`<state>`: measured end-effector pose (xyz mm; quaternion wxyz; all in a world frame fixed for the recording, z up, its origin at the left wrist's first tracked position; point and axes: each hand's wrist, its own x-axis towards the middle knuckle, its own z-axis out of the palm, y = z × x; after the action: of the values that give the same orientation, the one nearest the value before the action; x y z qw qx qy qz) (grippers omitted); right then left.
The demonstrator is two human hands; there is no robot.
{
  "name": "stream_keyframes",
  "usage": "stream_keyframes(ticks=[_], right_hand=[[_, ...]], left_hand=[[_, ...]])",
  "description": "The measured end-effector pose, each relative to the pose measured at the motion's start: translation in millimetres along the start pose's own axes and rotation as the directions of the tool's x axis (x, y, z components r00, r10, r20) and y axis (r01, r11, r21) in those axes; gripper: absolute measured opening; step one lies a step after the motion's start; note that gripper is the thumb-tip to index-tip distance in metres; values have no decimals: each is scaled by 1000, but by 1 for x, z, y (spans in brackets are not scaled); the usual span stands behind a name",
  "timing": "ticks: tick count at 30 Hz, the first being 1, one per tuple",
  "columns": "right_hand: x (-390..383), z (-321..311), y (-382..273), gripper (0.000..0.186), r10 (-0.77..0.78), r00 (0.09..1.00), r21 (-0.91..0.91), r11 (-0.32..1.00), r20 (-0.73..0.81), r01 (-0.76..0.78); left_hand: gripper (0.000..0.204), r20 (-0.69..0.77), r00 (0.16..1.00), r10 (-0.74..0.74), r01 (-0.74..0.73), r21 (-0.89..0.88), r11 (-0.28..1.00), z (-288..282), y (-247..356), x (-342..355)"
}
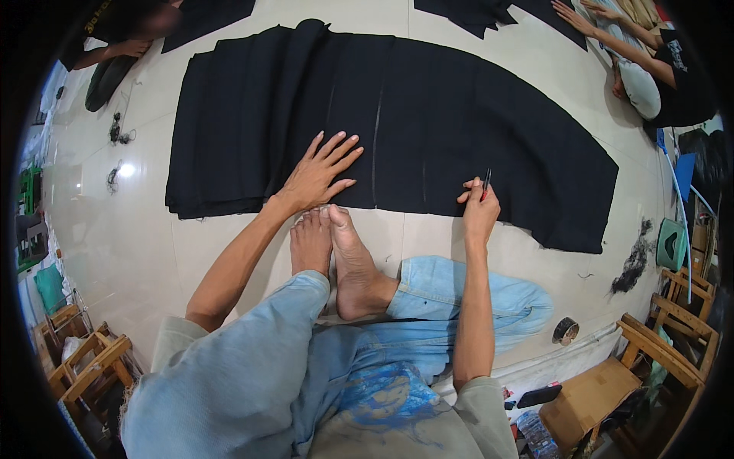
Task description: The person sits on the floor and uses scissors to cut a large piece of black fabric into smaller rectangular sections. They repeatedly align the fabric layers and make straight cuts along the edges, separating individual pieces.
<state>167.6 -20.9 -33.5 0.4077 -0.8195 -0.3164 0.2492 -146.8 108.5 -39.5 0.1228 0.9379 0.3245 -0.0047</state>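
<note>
A large piece of black fabric (pixel 520 130), layered in folds at its left, is spread on the pale tiled floor. My left hand (pixel 322 173) rests on it with fingers spread, just beside a faint light vertical line. My right hand (pixel 478 203) grips a slim black-and-red tool (pixel 486 180), upright near the fabric's near edge, to the right of a second, fainter line. My bare feet (pixel 353 287) and jean-clad legs are just below the fabric, between my forearms.
Two other people (pixel 659 73) (pixel 107 53) sit at the upper right and upper left, beside more dark fabric (pixel 466 11). Wooden stools (pixel 673 336) and a cardboard box (pixel 581 402) are at lower right, more stools at lower left. Dark thread scraps (pixel 634 260) lie on the tiles.
</note>
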Motion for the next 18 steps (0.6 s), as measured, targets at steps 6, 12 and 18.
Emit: stream_keyframes(ticks=[6, 12, 18], right_hand=[[-3, -5, 0, 37, 13, 1000, 22, 1000, -5, -13], [-73, -29, -16, 29, 444, 815, 542, 609, 372, -579], [-118, 19, -17, 29, 570, 754, 817, 233, 325, -528]], left_hand=[[57, -51, 998, 29, -33, -63, 997, 1, -2, 4], [30, 101, 975, -200, 186, -865, 467, -41, 50, 30], [37, 659, 751, -24, 627, -725, -284, 8, 147, 10]])
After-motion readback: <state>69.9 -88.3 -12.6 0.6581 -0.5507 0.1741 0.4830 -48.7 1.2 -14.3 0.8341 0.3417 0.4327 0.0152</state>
